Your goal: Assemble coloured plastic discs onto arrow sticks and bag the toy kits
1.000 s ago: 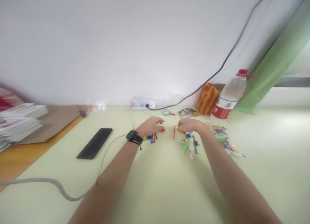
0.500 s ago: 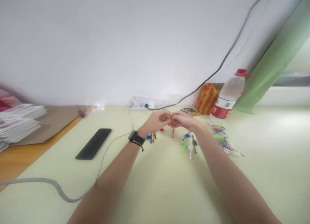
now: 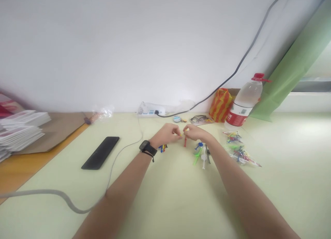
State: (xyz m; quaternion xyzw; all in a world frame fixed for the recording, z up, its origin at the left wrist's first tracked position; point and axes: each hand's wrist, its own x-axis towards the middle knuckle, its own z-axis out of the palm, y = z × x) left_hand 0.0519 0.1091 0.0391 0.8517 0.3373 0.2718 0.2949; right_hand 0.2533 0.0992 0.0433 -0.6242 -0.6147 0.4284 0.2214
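Note:
My left hand, with a black watch on its wrist, is closed near a small yellow bit at its fingertips, too small to name. Just to the right, my right hand is pinched above a red plastic piece; whether it grips that piece is unclear. Blue and yellow pieces lie beside my left wrist, partly hidden. Below my right hand are a blue piece, a green piece, a white piece and a dark piece.
Bagged colourful pieces lie right of my right forearm, before a large bottle and a striped bag. A black phone-like slab and a grey cable are at left. A power strip stands by the wall.
My hands have parted and moved down slightly, my left hand now covering the round red piece. A round tin and a small item behind them have come into view.

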